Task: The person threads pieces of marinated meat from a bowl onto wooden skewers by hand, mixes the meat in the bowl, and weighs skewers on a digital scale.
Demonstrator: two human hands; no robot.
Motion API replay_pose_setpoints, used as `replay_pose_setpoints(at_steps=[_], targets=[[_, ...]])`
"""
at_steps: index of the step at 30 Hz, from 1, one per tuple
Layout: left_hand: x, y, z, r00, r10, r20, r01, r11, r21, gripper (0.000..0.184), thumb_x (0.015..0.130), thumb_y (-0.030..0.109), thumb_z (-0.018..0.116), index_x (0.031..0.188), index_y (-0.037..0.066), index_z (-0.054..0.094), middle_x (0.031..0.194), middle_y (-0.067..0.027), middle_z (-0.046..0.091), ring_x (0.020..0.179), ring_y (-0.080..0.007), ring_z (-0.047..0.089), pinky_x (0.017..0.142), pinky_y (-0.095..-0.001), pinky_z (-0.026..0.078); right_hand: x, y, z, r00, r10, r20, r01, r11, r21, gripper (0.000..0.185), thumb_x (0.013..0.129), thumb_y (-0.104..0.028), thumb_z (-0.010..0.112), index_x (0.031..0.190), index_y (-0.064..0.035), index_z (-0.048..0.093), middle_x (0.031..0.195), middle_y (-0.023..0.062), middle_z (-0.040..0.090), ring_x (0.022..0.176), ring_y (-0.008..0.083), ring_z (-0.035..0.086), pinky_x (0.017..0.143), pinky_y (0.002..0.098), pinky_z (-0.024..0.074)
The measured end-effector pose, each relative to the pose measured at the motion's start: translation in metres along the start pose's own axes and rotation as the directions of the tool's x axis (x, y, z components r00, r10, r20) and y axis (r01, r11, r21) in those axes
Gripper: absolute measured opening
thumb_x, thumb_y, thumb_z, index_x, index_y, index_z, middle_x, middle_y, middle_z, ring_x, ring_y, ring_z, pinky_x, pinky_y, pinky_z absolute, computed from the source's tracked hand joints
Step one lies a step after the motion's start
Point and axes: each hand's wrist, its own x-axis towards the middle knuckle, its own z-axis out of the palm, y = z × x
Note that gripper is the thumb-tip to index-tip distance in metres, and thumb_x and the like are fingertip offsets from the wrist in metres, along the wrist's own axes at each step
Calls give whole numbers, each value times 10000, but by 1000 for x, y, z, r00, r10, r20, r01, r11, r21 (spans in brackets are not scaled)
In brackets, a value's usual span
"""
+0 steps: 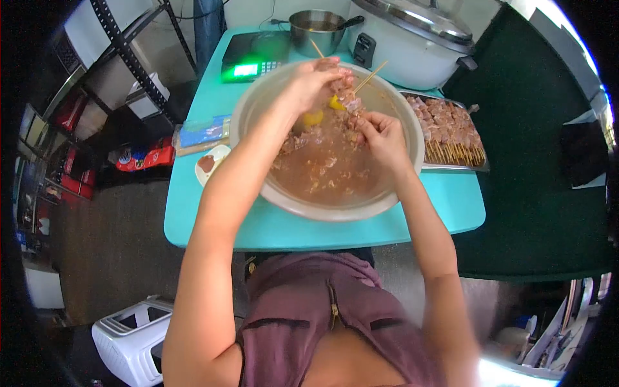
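A large pale basin (pixel 412 151) holds raw meat pieces in brown marinade (pixel 329 177), with yellow bits floating in it. Above its far part, my left hand (pixel 316 84) is closed around skewered raw meat (pixel 349 100). One thin bamboo skewer (pixel 316 48) pokes out behind my left fingers, and another bamboo skewer (pixel 371 76) slants up to the right from the meat. My right hand (pixel 385 137) pinches a piece of meat at the lower end of that meat, over the basin's right side. My fingers partly hide where the sticks pass through.
On the turquoise table (pixel 451 200), a metal tray (pixel 458 169) of finished meat skewers (pixel 448 129) stands to the right. Behind are a lit digital scale (pixel 248 64), a steel pot (pixel 316 39) and a large cooker (pixel 406 48). A small white dish (pixel 219 153) sits left.
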Motion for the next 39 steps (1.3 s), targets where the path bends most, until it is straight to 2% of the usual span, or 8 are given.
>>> replay_pose_setpoints(at_steps=[8,10,14,18,21,26,31,39], targets=[[14,5,-19,979,-113,-170,181,864,469,813,690,477,685,1307,71,346,1113,-170,557,1110,-266,479,929,-431,371,6,5,-28,989,-10,-150,19,998,54,155,837,-127,564,792,7,629,606,13,580,568,63,518,542,203,400],[17,5,-21,997,26,71,-75,266,961,536,688,419,691,1112,110,582,1133,-134,559,1169,-269,420,934,-490,339,7,4,-35,953,35,-300,19,984,177,163,840,-153,576,822,-2,634,619,12,582,569,67,517,548,206,407],[12,-28,1,962,114,249,-190,-375,907,213,695,209,667,890,125,681,958,-118,623,1034,-292,503,951,-432,327,10,14,-42,924,8,-382,87,969,231,158,839,-156,582,840,-7,637,634,17,588,579,68,521,555,200,411],[39,-78,8,861,-171,479,-499,-100,861,253,665,130,652,918,114,657,1134,-112,542,1073,-276,448,883,-430,380,9,14,-45,906,8,-424,104,965,241,152,836,-147,581,832,-6,637,640,19,591,575,68,518,556,199,410],[23,-96,27,649,-224,727,-761,-175,625,336,675,114,625,1010,109,601,1187,-109,474,1046,-272,451,846,-418,409,9,18,-46,918,28,-395,99,950,297,151,832,-143,574,814,-4,632,632,24,590,569,66,511,540,202,401],[-3,-78,30,605,-373,703,-796,-301,525,346,774,107,490,1116,131,546,1011,-103,524,1028,-293,472,832,-377,431,5,14,-46,922,76,-379,28,965,262,169,854,-154,558,904,-10,630,657,10,585,595,65,510,591,191,411],[-20,-69,-19,500,-282,819,-858,-29,514,260,702,53,560,958,70,602,1087,-124,509,928,-315,541,767,-388,447,9,21,-47,923,2,-386,94,969,230,174,834,-151,561,851,5,634,639,33,598,564,63,518,530,199,390],[-1,-18,-24,860,-176,479,-490,-19,872,210,731,61,592,934,95,630,1018,-121,571,918,-326,548,799,-419,435,7,17,-47,938,70,-340,33,958,286,190,851,-157,564,931,3,629,650,7,581,600,59,508,602,192,418]])
